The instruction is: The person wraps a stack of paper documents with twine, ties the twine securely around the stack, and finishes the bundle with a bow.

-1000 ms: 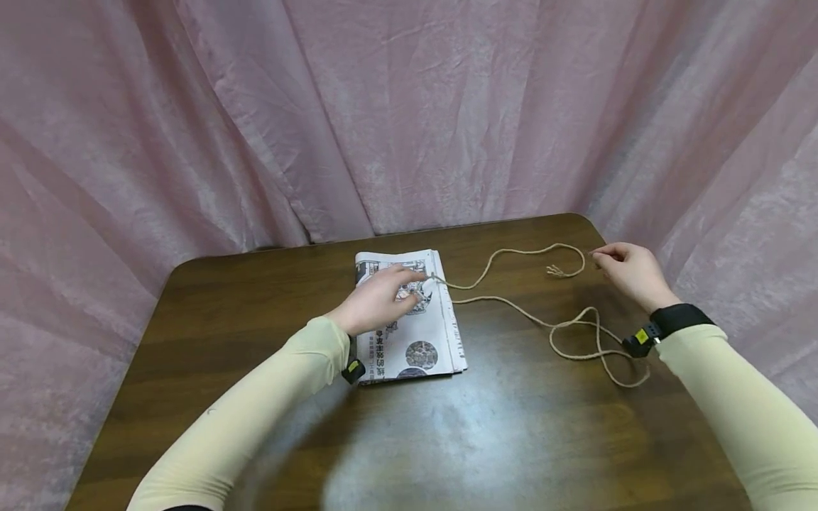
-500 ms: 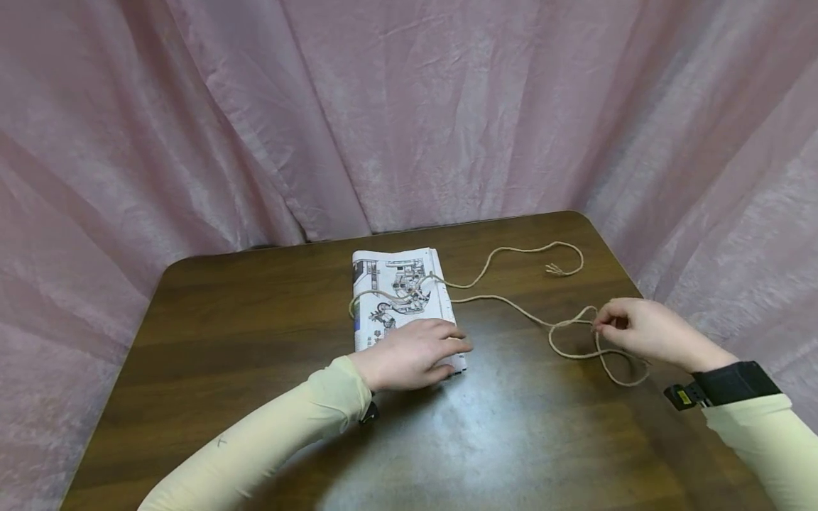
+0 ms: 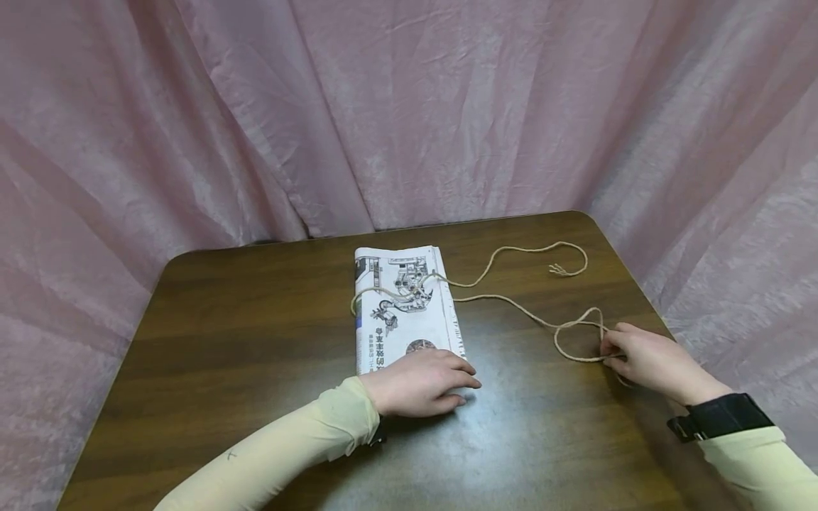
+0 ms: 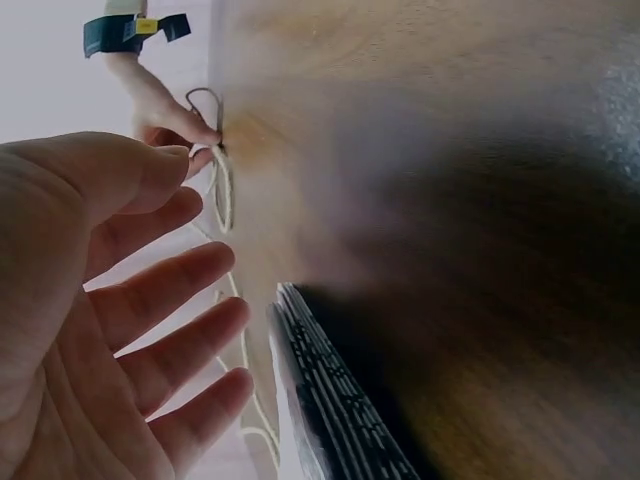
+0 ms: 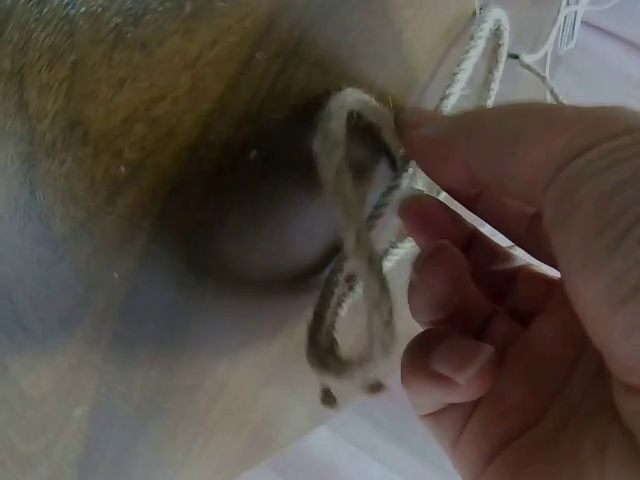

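Observation:
A folded newspaper (image 3: 415, 326) lies on the table with jute twine (image 3: 498, 297) looped over its far part. Both loose lengths of twine run to the right. My left hand (image 3: 422, 383) is over the newspaper's near end, fingers relaxed and spread. In the left wrist view, that hand (image 4: 110, 300) holds nothing, and the newspaper's layered edge (image 4: 330, 400) shows past its fingertips. At the table's right side my right hand (image 3: 658, 362) pinches the looped twine between thumb and forefinger. Close up in the right wrist view, the twine loops (image 5: 355, 230) hang beside the curled fingers (image 5: 450, 360).
The brown wooden table (image 3: 243, 341) has a rounded far right corner. Pink curtains (image 3: 434, 121) hang just behind its far edge and at the sides. The frayed end (image 3: 559, 270) of the other twine length rests near the far right corner.
My right hand has come nearer from the far right and now pinches the near twine length. My left hand has slid from the newspaper's middle to its near end, uncovering the twine across it.

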`<act>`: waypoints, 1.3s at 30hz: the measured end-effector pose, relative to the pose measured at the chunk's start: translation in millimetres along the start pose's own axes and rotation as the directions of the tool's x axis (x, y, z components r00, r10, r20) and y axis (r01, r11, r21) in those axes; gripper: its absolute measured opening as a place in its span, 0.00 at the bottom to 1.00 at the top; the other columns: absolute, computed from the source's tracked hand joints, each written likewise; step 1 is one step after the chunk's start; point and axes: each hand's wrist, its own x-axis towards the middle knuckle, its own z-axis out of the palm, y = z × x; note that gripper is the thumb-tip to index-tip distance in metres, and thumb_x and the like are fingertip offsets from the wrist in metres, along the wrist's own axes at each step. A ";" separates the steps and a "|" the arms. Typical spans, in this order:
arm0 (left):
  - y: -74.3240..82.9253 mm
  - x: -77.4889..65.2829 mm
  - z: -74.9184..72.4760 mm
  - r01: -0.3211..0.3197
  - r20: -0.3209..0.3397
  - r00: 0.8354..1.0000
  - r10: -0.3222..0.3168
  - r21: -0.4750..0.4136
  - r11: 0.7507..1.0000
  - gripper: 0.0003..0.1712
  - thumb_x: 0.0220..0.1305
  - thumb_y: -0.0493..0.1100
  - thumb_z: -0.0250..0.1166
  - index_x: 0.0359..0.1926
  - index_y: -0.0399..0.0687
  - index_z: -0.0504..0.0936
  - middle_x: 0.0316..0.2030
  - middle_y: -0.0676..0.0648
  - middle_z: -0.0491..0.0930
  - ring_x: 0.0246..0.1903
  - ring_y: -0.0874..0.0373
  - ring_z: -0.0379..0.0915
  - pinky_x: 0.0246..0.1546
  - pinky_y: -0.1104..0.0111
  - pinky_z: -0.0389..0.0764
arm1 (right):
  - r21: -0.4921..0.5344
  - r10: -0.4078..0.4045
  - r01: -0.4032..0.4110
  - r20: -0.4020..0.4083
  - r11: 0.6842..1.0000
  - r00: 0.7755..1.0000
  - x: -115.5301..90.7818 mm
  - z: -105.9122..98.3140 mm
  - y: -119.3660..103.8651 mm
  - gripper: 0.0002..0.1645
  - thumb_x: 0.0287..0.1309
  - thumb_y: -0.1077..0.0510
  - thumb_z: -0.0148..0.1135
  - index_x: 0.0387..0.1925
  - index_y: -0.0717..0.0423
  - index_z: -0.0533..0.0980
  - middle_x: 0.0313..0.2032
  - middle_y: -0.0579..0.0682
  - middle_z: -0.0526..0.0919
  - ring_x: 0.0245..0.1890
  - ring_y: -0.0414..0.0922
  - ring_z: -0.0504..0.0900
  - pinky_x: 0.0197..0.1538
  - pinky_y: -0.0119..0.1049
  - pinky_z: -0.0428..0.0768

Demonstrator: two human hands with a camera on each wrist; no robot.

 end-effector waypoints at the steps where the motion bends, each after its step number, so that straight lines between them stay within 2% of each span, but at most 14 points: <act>1: -0.2 -0.6 0.7 0.004 0.002 1.000 -0.004 -0.003 1.000 0.20 0.76 0.51 0.60 0.64 0.58 0.81 0.62 0.54 0.78 0.63 0.59 0.72 0.63 0.64 0.71 | -0.003 -0.005 0.005 -0.009 1.000 1.000 0.2 1.0 0.6 0.17 0.47 0.63 0.79 0.29 0.42 0.79 0.31 0.38 0.73 0.27 0.33 0.72 0.29 0.36 0.73; 6: -2.5 -3.0 2.6 0.015 0.000 1.000 -0.015 -0.030 0.999 0.20 0.75 0.51 0.60 0.64 0.58 0.81 0.62 0.54 0.78 0.63 0.60 0.72 0.65 0.65 0.69 | 0.011 -0.004 0.005 -0.054 1.000 0.999 2.7 -1.1 2.6 0.15 0.51 0.63 0.78 0.30 0.43 0.79 0.31 0.38 0.73 0.27 0.33 0.70 0.28 0.34 0.71; 10: -4.9 -4.3 0.6 0.028 -0.006 1.000 -0.029 -0.051 0.998 0.19 0.75 0.50 0.60 0.63 0.57 0.82 0.62 0.54 0.79 0.63 0.59 0.72 0.65 0.65 0.69 | 0.120 0.067 -0.053 -0.114 0.991 0.991 7.2 -16.9 0.5 0.08 0.59 0.63 0.73 0.35 0.48 0.81 0.32 0.39 0.77 0.28 0.35 0.73 0.29 0.34 0.72; 13: -7.8 -5.1 -2.0 0.036 -0.026 0.999 -0.038 -0.064 0.997 0.19 0.75 0.50 0.61 0.62 0.57 0.82 0.60 0.54 0.80 0.62 0.60 0.73 0.64 0.65 0.70 | 0.259 0.152 -0.114 -0.134 0.959 0.979 12.8 -34.9 -5.3 0.03 0.67 0.60 0.68 0.41 0.51 0.81 0.31 0.44 0.79 0.27 0.36 0.73 0.29 0.33 0.71; 17: -13.8 -5.6 -6.7 0.057 -0.072 0.995 -0.064 -0.099 0.993 0.17 0.75 0.47 0.61 0.60 0.56 0.84 0.58 0.56 0.81 0.60 0.62 0.74 0.62 0.68 0.71 | 0.411 0.226 -0.132 -0.189 0.902 0.956 27.5 -58.3 -17.5 0.05 0.71 0.58 0.64 0.45 0.53 0.80 0.29 0.49 0.79 0.24 0.40 0.72 0.26 0.32 0.68; 22: -19.3 -6.8 -16.7 0.140 -0.106 0.981 -0.161 -0.181 0.973 0.16 0.75 0.47 0.60 0.58 0.56 0.85 0.56 0.58 0.82 0.57 0.64 0.75 0.59 0.68 0.74 | 0.542 0.303 -0.121 -0.260 0.832 0.917 52.3 -83.7 -33.4 0.07 0.70 0.58 0.65 0.46 0.56 0.81 0.28 0.49 0.79 0.23 0.40 0.72 0.24 0.32 0.68; 25: -21.9 -8.4 -22.8 0.202 -0.117 0.966 -0.233 -0.228 0.952 0.16 0.76 0.48 0.59 0.58 0.57 0.85 0.55 0.59 0.83 0.57 0.65 0.76 0.58 0.67 0.75 | 0.602 0.330 -0.119 -0.254 0.790 0.909 65.6 -97.6 -40.1 0.10 0.70 0.56 0.65 0.47 0.58 0.79 0.28 0.49 0.78 0.25 0.41 0.72 0.25 0.32 0.69; 27: -23.4 -9.6 -26.7 0.237 -0.124 0.953 -0.275 -0.256 0.937 0.15 0.76 0.49 0.59 0.58 0.58 0.86 0.55 0.59 0.83 0.57 0.65 0.76 0.58 0.66 0.76 | 0.624 0.319 -0.109 -0.234 0.773 0.919 73.1 -106.4 -44.4 0.12 0.72 0.55 0.63 0.49 0.58 0.79 0.28 0.50 0.76 0.25 0.43 0.72 0.25 0.33 0.69; 31: -26.4 -11.3 -35.3 0.287 -0.163 0.924 -0.345 -0.300 0.910 0.15 0.76 0.49 0.59 0.56 0.61 0.86 0.53 0.61 0.84 0.55 0.67 0.77 0.56 0.66 0.77 | 0.621 0.256 -0.081 -0.198 0.780 0.946 85.0 -120.8 -54.4 0.11 0.73 0.53 0.61 0.50 0.55 0.78 0.28 0.51 0.74 0.25 0.45 0.71 0.25 0.37 0.68; 34: -29.2 -10.7 -44.9 0.312 -0.199 0.897 -0.395 -0.349 0.884 0.14 0.76 0.49 0.58 0.56 0.62 0.87 0.51 0.63 0.84 0.52 0.69 0.78 0.53 0.67 0.77 | 0.617 0.227 -0.066 -0.187 0.784 0.956 93.6 -128.6 -61.6 0.11 0.73 0.52 0.62 0.51 0.52 0.79 0.30 0.50 0.75 0.26 0.44 0.71 0.27 0.37 0.68; 37: -33.7 -6.8 -58.6 0.319 -0.236 0.862 -0.449 -0.437 0.841 0.14 0.76 0.49 0.59 0.55 0.61 0.87 0.50 0.63 0.84 0.46 0.69 0.79 0.48 0.67 0.78 | 0.621 0.211 -0.056 -0.180 0.782 0.961 103.3 -135.0 -69.8 0.12 0.72 0.50 0.63 0.50 0.51 0.80 0.33 0.50 0.79 0.30 0.44 0.72 0.30 0.34 0.70; 39: -37.9 -2.2 -69.0 0.303 -0.260 0.836 -0.483 -0.513 0.803 0.13 0.76 0.48 0.59 0.54 0.60 0.87 0.49 0.61 0.85 0.43 0.68 0.79 0.46 0.67 0.79 | 0.623 0.196 -0.043 -0.179 0.781 0.964 110.7 -137.9 -75.8 0.12 0.71 0.50 0.64 0.50 0.51 0.80 0.35 0.49 0.81 0.31 0.43 0.73 0.32 0.33 0.71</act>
